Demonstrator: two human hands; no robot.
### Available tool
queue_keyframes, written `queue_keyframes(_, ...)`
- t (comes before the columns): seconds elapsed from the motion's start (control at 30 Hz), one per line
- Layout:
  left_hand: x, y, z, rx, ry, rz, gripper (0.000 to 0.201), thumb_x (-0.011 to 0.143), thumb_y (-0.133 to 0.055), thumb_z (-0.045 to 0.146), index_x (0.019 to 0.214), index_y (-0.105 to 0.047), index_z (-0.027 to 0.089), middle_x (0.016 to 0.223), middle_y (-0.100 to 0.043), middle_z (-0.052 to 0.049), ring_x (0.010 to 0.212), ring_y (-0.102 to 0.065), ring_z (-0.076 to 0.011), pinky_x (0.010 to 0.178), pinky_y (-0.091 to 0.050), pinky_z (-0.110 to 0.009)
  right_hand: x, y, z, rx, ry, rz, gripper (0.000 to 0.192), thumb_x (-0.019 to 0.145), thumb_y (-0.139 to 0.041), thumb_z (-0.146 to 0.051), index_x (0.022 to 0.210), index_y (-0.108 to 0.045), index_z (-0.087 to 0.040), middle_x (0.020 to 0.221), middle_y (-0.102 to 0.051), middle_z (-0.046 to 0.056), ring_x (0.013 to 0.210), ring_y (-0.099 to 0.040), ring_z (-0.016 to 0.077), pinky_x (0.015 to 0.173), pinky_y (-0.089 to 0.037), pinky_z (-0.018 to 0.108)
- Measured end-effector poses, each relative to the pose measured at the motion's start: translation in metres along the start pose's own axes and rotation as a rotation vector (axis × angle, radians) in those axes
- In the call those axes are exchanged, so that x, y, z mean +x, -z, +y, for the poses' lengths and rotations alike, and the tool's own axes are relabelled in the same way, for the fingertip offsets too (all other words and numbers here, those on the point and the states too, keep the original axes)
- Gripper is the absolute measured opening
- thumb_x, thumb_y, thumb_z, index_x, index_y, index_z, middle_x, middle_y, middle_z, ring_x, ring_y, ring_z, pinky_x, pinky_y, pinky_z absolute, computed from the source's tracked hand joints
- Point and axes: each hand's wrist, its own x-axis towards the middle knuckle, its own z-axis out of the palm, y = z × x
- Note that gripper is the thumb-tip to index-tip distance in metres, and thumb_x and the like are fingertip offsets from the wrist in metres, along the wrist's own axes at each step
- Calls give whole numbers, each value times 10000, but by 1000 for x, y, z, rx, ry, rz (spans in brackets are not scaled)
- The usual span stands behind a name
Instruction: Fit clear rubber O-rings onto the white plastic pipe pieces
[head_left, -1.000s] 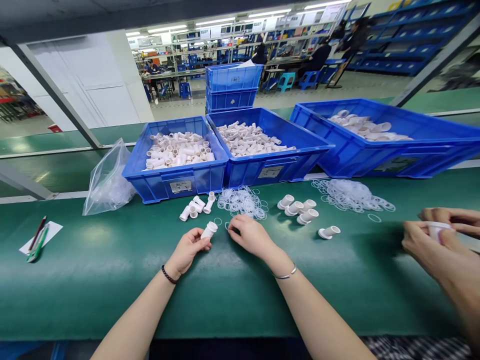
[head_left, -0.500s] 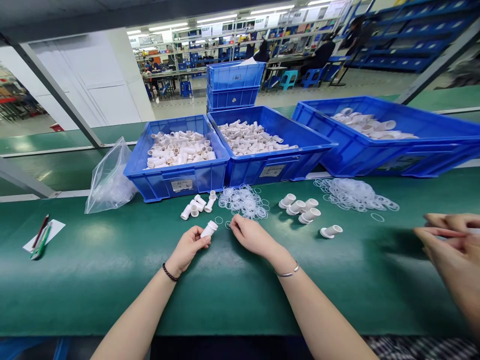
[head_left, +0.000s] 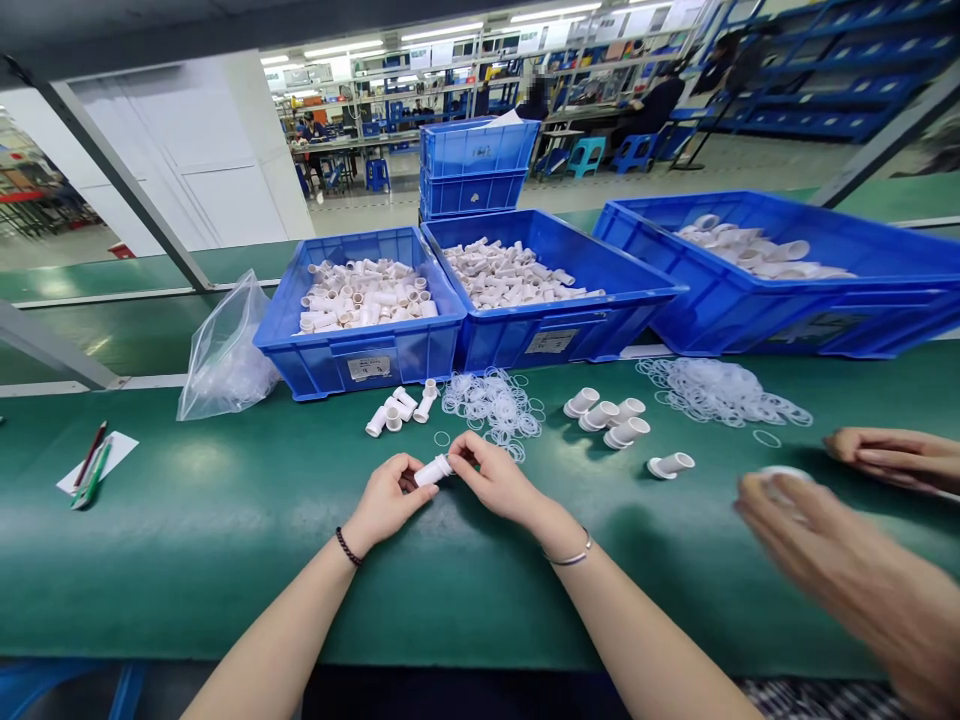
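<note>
My left hand (head_left: 386,500) holds a small white plastic tube fitting (head_left: 433,470) just above the green bench top (head_left: 225,520). My right hand (head_left: 499,480) meets the fitting's right end, fingertips pinched there on what looks like a thin clear ring, too small to be sure. A loose pile of clear rubber rings (head_left: 491,402) lies just behind my hands. A few more small white fittings (head_left: 397,408) lie to the pile's left.
Three blue bins hold white parts: left bin (head_left: 360,350), middle bin (head_left: 551,345), right bin (head_left: 825,320). Flanged white fittings (head_left: 611,418) and a second ring pile (head_left: 720,392) lie right of centre. A co-worker's hands (head_left: 847,540) move at right. A plastic bag (head_left: 225,355) and pens on paper (head_left: 94,465) sit left.
My right hand came off the bench and moved left to the end of the fitting, and my left hand turned the fitting toward it. The co-worker's near hand swung left, blurred.
</note>
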Motion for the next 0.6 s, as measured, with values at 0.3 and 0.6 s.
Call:
queue_keyframes(0.3,-5,-11,-1,25,-74,-98,351,857,-509,237,1205,-469,205,1036,-627,-53,923,-573,-201,832,-425,-328,0,-23,4,-70,69,66,114,922,-452,-257,854,-529,-208,782,-585,8,707,-542,148,664,-427,278)
queue_keyframes(0.6,-9,-12,5,93,-59,-25,217,900,-486,389,1001,-474,198,966,-560,-40,873,-531,-193,800,-417,-323,0,-28,2,-87,142,69,114,929,-436,-239,882,-535,-208,821,-599,26,748,-557,156,694,-452,286)
